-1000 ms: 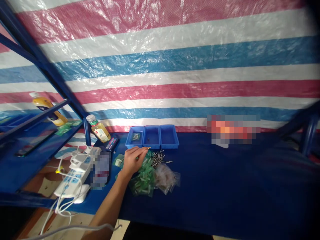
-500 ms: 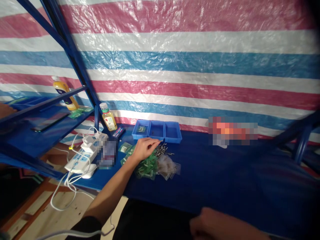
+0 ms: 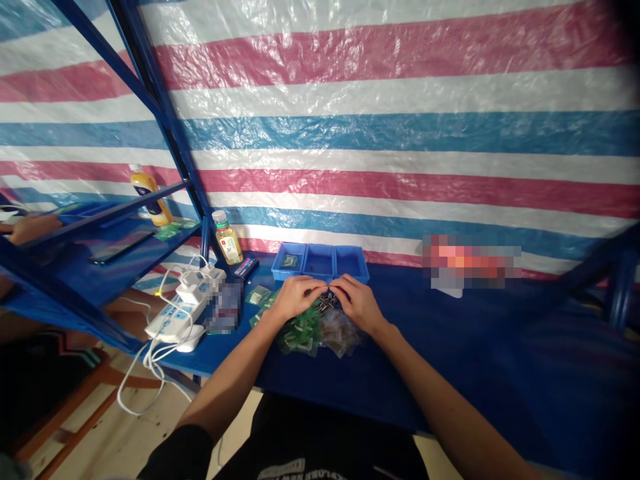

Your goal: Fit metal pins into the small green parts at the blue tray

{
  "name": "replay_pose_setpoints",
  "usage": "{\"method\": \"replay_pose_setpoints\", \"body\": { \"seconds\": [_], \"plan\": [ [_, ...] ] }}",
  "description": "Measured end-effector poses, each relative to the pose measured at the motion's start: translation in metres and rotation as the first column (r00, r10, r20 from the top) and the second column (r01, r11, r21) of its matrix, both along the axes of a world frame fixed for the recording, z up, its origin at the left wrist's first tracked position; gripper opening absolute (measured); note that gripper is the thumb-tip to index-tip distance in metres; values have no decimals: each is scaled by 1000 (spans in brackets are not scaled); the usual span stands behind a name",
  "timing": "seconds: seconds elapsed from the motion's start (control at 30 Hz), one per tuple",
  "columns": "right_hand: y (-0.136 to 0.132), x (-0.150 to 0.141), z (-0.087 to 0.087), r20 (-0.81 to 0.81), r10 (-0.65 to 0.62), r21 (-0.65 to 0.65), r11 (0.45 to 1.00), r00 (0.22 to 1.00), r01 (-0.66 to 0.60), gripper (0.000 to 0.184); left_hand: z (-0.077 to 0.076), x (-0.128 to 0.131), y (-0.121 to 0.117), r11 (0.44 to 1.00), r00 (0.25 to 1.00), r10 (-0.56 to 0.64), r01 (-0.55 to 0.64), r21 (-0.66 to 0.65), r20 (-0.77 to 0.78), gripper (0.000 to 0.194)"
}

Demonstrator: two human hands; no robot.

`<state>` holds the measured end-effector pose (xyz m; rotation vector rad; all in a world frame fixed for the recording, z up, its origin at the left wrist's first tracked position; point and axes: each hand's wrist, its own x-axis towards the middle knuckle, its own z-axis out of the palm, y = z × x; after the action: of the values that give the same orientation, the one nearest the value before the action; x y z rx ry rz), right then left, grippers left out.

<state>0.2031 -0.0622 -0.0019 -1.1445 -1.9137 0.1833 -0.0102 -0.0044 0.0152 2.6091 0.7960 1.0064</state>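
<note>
And here we have it: the left hand [image 3: 297, 298] and right hand [image 3: 356, 303] curl inward, fingertips pinched and meeting directly over the small metal pins [image 3: 327, 300], both equally near. We can't tell whether they hold anything. Green plastic packets [image 3: 300, 337] lie just below.

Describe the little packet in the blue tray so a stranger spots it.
Against the striped tarpaulin, on the blue-covered bench, sits a blue plastic three-compartment tray. Its left compartment holds a small plastic packet, while the other two show none.
</note>
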Motion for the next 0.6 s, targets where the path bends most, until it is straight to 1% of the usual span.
{"method": "replay_pose_setpoints", "body": {
  "seconds": [0.13,0.27,0.37,0.47,0.6],
  "plan": [
    [-7,2,-11,-45,-23,-22,1000,999,22,26,-3,4,-2,999,1000,-16,16,-30,-10,31],
    [-6,2,-19,-83,-35,-25,999,996,33,27,-3,7,-3,998,1000,-27,27,-49,-1,31],
    [-3,2,-22,-82,-37,-23,999,996,35,27,0,8,-4,998,999,-35,34,-43,0,31],
    [-2,1,-24,-96,-48,-22,999,994,46,24,2,7,-3,999,999,-36,36,-41,-1,31],
    [-2,1,-24,-104,-48,-4,999,993,48,21,2,6,-3,998,999,-38,38,-43,-3,30]
  ]
}}
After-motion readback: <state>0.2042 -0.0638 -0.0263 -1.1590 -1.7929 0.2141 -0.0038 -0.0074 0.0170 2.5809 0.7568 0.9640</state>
